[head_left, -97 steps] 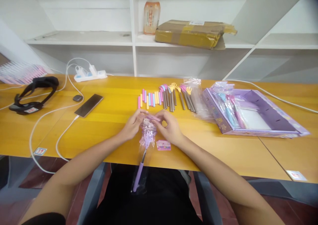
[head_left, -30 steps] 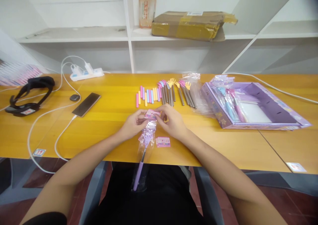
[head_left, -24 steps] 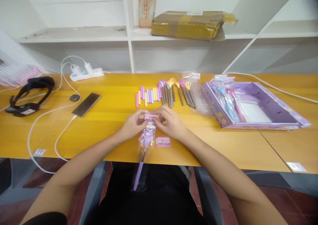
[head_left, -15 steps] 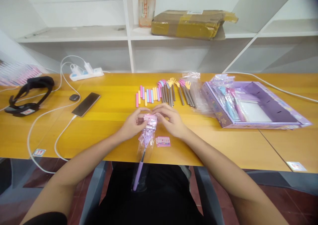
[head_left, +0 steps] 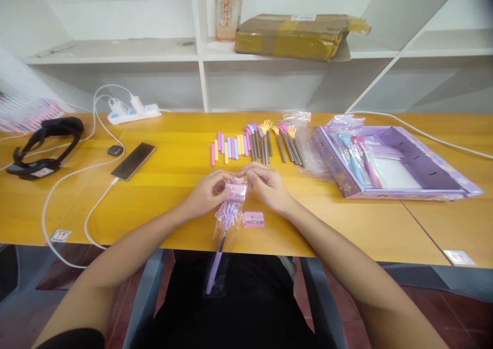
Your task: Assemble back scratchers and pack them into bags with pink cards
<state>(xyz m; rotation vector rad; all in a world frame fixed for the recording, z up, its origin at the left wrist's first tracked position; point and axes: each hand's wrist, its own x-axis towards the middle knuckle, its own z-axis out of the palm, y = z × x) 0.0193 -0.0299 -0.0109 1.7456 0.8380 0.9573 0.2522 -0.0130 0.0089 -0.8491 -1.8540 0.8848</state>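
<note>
A purple back scratcher (head_left: 213, 272), shaped like a small hand, lies inside a clear plastic bag (head_left: 231, 240), its handle hanging past the table's front edge. At the bag's upper end sits a pink printed card (head_left: 235, 192). My left hand (head_left: 208, 194) pinches the left side of this end between thumb and fingers. Curved over the top right of the card is my right hand (head_left: 267, 184), its thumb apart from the card and its fingertips close to the bag's mouth. More pink cards (head_left: 253, 219) lie on the table just right of the bag.
Several coloured grip sleeves (head_left: 230, 147) and metal-rod scratchers (head_left: 265, 143) lie in rows beyond my hands, beside empty plastic bags (head_left: 308, 143). A purple box (head_left: 346, 187) with bagged scratchers stands right. A phone (head_left: 133, 161), cables, power strip (head_left: 134, 113) and black headset (head_left: 46, 148) are left.
The pink card, earlier held between both hands above the bag, now lies lower at the bag's upper end. My right thumb has come away from the card.
</note>
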